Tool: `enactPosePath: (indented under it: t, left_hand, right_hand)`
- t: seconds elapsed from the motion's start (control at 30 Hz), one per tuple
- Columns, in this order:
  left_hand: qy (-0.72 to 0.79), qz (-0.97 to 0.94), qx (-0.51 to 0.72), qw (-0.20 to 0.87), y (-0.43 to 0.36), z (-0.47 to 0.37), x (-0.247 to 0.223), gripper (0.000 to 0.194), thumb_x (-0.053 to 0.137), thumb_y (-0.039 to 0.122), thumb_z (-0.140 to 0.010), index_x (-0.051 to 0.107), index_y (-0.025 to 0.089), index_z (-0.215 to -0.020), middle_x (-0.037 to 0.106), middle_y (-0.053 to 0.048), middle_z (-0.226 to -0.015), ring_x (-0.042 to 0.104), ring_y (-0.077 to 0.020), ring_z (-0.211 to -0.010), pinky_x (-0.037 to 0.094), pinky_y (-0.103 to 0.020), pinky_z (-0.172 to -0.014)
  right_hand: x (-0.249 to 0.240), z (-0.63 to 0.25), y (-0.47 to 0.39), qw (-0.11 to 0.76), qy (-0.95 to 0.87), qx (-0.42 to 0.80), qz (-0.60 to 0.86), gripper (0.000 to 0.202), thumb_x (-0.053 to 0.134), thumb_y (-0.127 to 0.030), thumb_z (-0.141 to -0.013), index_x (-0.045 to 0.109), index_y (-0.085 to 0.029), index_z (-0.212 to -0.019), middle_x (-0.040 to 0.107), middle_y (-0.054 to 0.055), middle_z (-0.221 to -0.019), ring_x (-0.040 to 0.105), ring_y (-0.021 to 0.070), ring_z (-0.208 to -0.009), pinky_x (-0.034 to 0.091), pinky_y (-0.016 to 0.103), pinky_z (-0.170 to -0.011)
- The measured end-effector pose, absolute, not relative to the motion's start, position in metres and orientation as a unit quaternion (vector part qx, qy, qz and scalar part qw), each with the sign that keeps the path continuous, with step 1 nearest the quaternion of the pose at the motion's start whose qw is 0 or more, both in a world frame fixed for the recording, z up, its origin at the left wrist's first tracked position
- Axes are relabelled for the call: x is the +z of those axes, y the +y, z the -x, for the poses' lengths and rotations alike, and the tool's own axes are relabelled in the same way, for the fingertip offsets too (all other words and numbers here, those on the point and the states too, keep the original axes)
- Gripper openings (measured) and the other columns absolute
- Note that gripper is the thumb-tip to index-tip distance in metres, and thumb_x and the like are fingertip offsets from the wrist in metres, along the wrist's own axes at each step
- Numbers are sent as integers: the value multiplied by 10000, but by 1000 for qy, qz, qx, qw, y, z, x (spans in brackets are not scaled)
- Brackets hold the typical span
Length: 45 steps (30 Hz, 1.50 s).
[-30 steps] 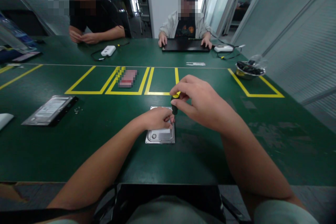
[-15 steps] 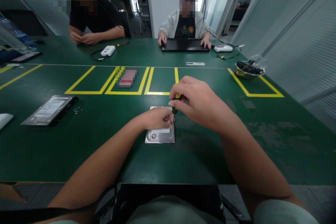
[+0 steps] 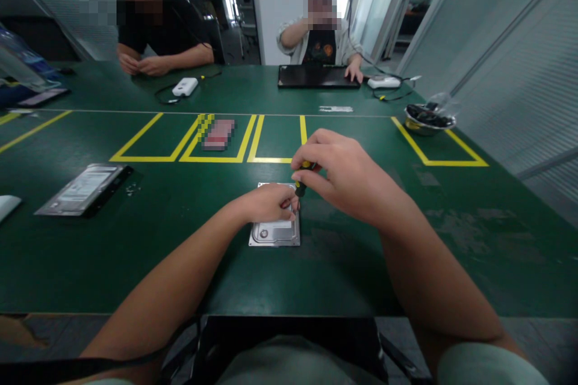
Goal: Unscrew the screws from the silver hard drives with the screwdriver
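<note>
A silver hard drive (image 3: 275, 233) lies flat on the green table in front of me, its far part covered by my hands. My right hand (image 3: 345, 177) grips the black and yellow handle of a screwdriver (image 3: 301, 187), which points down at the drive's right edge. Over the drive rests my left hand (image 3: 270, 201), fingers curled in beside the screwdriver's lower end. Whether those fingers pinch the shaft or a small part is hidden. The screwdriver's tip does not show.
A second drive (image 3: 85, 189) lies to the left, with small loose screws (image 3: 132, 189) beside it. Yellow tape frames hold a red item (image 3: 219, 135) and a metal bowl (image 3: 427, 120) of dark things. Two people sit across, one at a black panel (image 3: 318, 76).
The screwdriver's handle has turned and tilted slightly in my right hand; my left hand keeps its place. Across the table, one person has lifted a hand from the black panel to the face.
</note>
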<state>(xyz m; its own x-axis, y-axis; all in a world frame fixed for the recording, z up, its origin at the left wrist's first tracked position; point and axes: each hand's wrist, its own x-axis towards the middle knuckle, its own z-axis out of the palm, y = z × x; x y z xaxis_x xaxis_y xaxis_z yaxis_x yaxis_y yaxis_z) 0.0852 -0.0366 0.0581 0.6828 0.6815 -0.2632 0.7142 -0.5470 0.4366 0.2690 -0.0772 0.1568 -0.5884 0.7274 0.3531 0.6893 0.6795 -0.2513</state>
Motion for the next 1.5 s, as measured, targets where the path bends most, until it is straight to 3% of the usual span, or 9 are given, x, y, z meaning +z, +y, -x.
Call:
enactPosePath:
  t: [0.2,0.53,0.7,0.93,1.17,1.5]
  left_hand:
    - [397,-882,-36,252,-35,-84,55,201,614,373,-787,633,188,-864,577,-17,-722,522,-175,-670,314,-292,-594]
    - [390,-881,-24,268,-37,-84,58,181,614,349,-780,634,191,-865,590,-11,-760,513,-161,-674,302,-282,-589]
    - [388,-879,-20,276,-38,-84,59,166,615,319,-773,627,191,-878,581,-8,-755,505,-154,-663,310,-277,-588]
    - [398,-879,-25,263,-36,-84,55,191,629,352,-775,639,195,-882,588,-20,-766,526,-174,-692,324,-287,-606]
    - [393,-879,-19,268,-38,-83,57,183,628,349,-780,632,191,-873,599,-15,-778,528,-168,-703,312,-278,-597]
    - [396,-880,-18,263,-39,-84,60,171,625,325,-773,633,201,-890,602,-11,-786,519,-167,-693,310,-281,-595]
  right_hand:
    - [159,-270,-79,226,-890,50,393,240,581,-122,-842,697,-148,-1051,716,72,-1023,624,199,-941,412,292,-846]
    - [163,-275,-80,195,-911,54,359,228,541,-99,-849,710,-167,-987,711,52,-1014,625,189,-975,425,290,-876]
    - [161,-269,-79,207,-903,35,375,120,565,-136,-840,681,-151,-867,641,72,-913,575,182,-853,396,278,-743]
    - [161,-275,-79,200,-912,51,355,218,534,-95,-852,700,-159,-978,716,51,-992,621,180,-938,418,285,-853]
    - [163,-279,-78,193,-902,41,384,224,559,-98,-840,739,-173,-951,744,37,-917,669,185,-877,455,294,-817]
    - [164,-281,-77,140,-917,-1,372,219,494,-132,-910,710,-141,-944,693,93,-951,612,200,-889,407,297,-778]
